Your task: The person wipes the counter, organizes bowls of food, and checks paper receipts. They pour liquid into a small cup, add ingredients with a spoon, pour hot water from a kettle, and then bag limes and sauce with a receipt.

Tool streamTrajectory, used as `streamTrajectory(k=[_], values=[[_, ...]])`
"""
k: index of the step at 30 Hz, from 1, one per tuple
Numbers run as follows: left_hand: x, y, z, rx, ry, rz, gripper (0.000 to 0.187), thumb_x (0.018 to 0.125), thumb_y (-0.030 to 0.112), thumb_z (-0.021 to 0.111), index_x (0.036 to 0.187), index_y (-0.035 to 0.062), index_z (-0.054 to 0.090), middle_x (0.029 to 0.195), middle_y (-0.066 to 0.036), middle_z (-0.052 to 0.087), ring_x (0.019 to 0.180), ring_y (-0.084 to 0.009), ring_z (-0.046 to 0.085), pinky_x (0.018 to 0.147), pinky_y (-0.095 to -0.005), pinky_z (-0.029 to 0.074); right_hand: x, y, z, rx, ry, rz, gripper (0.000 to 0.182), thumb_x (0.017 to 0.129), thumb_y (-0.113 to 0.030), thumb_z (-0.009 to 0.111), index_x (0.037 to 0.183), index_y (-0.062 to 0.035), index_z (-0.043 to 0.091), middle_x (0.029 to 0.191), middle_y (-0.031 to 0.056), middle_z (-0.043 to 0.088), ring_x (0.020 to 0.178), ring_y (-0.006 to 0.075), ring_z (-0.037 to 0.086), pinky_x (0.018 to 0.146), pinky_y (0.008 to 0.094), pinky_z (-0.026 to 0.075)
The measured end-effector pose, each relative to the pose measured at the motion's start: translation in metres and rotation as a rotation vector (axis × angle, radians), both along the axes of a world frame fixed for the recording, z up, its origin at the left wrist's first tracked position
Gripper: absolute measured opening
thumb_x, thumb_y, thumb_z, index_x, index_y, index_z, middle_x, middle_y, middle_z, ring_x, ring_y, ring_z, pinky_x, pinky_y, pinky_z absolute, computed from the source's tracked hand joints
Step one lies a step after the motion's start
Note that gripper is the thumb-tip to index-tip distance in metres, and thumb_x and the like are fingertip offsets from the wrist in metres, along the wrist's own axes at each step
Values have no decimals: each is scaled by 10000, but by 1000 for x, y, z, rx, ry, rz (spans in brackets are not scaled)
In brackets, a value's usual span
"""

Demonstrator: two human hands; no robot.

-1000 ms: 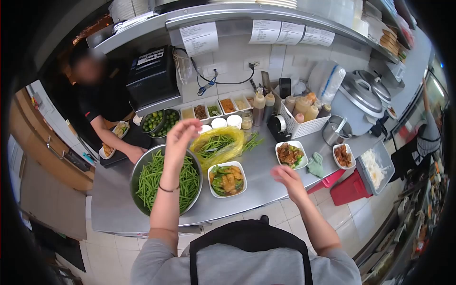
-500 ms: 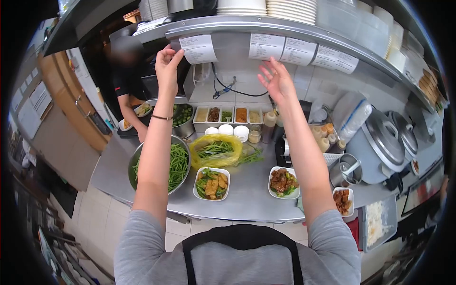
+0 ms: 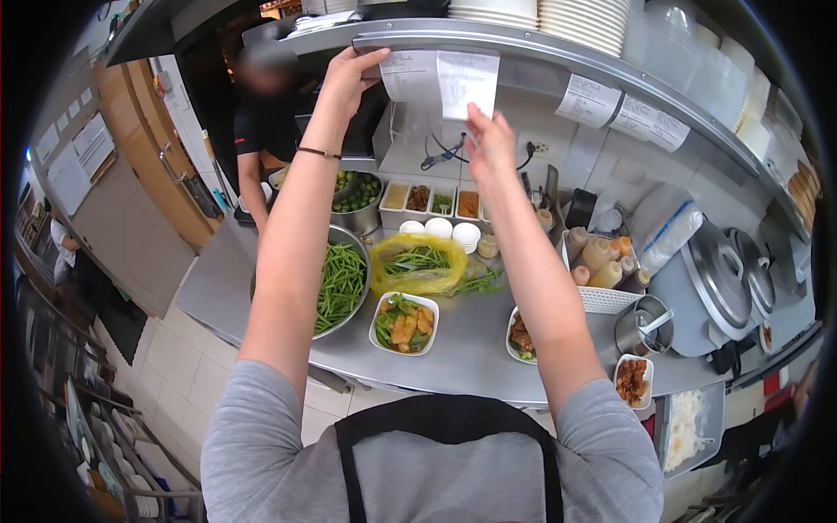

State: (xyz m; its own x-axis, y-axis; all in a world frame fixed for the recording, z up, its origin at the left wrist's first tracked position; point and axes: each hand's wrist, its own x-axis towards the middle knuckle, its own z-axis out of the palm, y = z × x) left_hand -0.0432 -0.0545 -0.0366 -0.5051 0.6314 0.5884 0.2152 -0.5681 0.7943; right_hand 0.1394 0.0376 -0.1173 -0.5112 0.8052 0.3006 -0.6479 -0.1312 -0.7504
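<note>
High at the metal shelf rail (image 3: pixel 523 50), my left hand (image 3: pixel 349 80) touches the rail's edge beside a printed slip (image 3: pixel 408 77), thumb and index finger apart. My right hand (image 3: pixel 490 144) pinches the bottom of another slip (image 3: pixel 468 85), which overlaps the first one's right side. Two further slips (image 3: pixel 588 100) (image 3: pixel 650 123) hang to the right. Below my arms are a metal bowl of green beans (image 3: pixel 340 288), a yellow bag of beans (image 3: pixel 418 266), a white bowl with greens and golden pieces (image 3: pixel 405 324) and a bowl of meat (image 3: pixel 521 338), partly behind my right arm.
Another person (image 3: pixel 261 113) stands at the left, an arm at the counter (image 3: pixel 453 366). Ingredient tubs (image 3: pixel 418 200) and white cups (image 3: pixel 438 228) line the back. To the right are sauce bottles (image 3: pixel 602 257), a metal pot (image 3: pixel 643 324), a lidded pot (image 3: pixel 717 270) and a rice container (image 3: pixel 689 431).
My right hand has moved left and now holds a slip, which has shifted from the right group to beside the left slip. The view has turned slightly right-to-left, moving the counter items.
</note>
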Motion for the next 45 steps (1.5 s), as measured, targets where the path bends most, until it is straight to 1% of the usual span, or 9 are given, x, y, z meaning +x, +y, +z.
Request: streamTrajectory(k=[9,16,26,29,32,33,35,41,45], values=[[-12,4,0,-48,31,31,131,785,125,604,905,74,604,852,-31,626,736,-118,568,661,-261,401,66,55,0,-117,209,-159,435,719,-374,674,1077,-189,509,1087,-1,496,1131,147,342,971,463,146],[-14,8,-5,-4,63,52,119,771,122,624,882,86,605,814,4,620,709,-97,566,643,-243,402,83,57,-29,-113,95,-288,240,743,-291,663,936,-191,561,848,-73,528,840,89,425,859,367,231],[-54,25,-13,-20,124,13,185,750,143,621,902,45,581,780,-36,590,670,-125,538,583,-255,407,44,21,2,-88,29,-136,272,749,-256,659,984,-181,543,924,-50,537,917,122,428,911,420,209],[-3,4,-4,-6,50,103,37,781,54,550,747,65,562,552,45,475,430,-70,404,391,-198,288,57,29,5,-12,-66,-137,321,777,-275,632,1042,-118,542,1033,4,564,1013,139,460,919,403,261],[7,1,-3,0,29,48,90,769,79,568,851,46,588,686,-24,590,552,-121,540,478,-242,408,99,41,-18,120,-104,21,558,777,-337,626,1206,-49,416,1203,113,453,1143,217,390,954,426,278],[1,3,-4,6,13,1,117,767,99,583,871,46,589,736,-42,612,601,-133,569,495,-250,427,123,11,-12,213,-162,-56,316,794,-290,626,1001,-74,521,909,50,565,854,129,531,741,311,428],[4,1,-9,41,50,89,164,766,126,601,905,42,583,770,-43,615,645,-135,578,515,-253,439,168,14,-34,436,-462,-63,410,795,-283,609,1121,-50,522,1097,64,558,1034,157,502,892,330,358],[20,2,-86,440,67,397,151,743,97,663,856,25,592,783,-23,589,675,-76,528,571,-183,388,315,18,-175,330,-1306,-369,227,787,-202,605,913,-17,647,858,72,650,817,187,608,756,295,459],[92,-9,-219,-249,233,-50,119,795,135,615,852,31,611,823,-8,584,718,-68,507,654,-194,390,377,-28,-300,565,-1756,-636,223,668,-122,651,887,-83,661,821,171,619,780,314,601,736,359,470]])
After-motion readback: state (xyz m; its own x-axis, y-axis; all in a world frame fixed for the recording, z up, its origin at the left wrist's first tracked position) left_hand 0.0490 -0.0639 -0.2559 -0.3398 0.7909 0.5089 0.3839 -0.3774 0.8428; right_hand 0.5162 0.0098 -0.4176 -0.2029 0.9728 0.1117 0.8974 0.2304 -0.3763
